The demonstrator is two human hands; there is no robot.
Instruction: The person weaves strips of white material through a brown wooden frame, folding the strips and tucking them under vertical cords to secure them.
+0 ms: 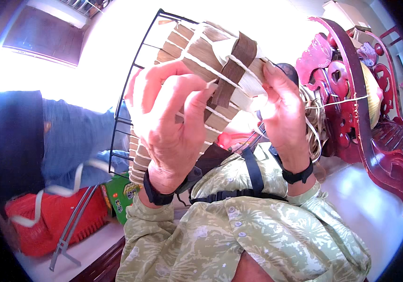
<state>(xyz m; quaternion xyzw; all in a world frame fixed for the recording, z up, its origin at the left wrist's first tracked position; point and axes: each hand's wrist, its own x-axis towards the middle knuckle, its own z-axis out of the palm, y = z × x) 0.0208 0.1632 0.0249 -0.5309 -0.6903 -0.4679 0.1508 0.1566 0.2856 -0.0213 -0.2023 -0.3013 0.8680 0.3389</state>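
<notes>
Woven panel (206,51) on a black wire frame (144,45) lies beyond and between both hands: left hand (168,122), fingertips pinched together, at its dark brown strip (233,68); right hand (283,117) gripping its right edge.

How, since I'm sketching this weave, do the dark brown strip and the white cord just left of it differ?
The dark brown strip is broad and flat; the white cord is narrow and string-like. In the picture, the strip slants down to the left, the cord down to the right. Both lie across the woven panel.
</notes>
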